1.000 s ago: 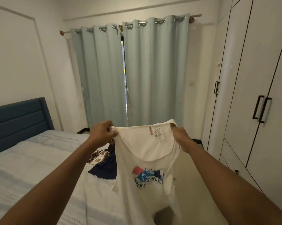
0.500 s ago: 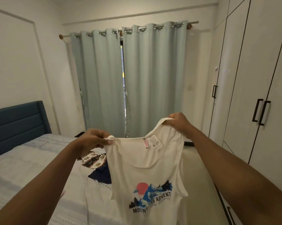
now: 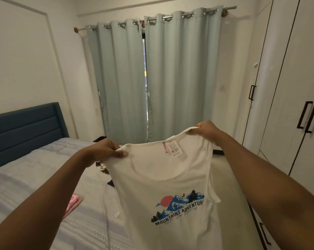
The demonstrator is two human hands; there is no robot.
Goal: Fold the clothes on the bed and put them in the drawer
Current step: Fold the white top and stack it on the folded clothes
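The left hand point(image 3: 107, 152) and right hand point(image 3: 206, 132) each pinched a shoulder strap of the white tank top point(image 3: 161, 184), which hung in the air above the edge of the bed point(image 3: 35, 186), its right strap higher. Held that unevenly, it could, I judged, slip from a pinch or land skewed and crease when laid down to fold. Its chest print point(image 3: 179, 207) read "MOUNTAINS ADVENTUR", the end lost in a fold; the neck label point(image 3: 176, 150) was too small to read

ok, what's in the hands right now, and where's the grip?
A white tank top, hanging in the air over the edge of the bed. The left hand pinches one shoulder strap, the right hand pinches the other.
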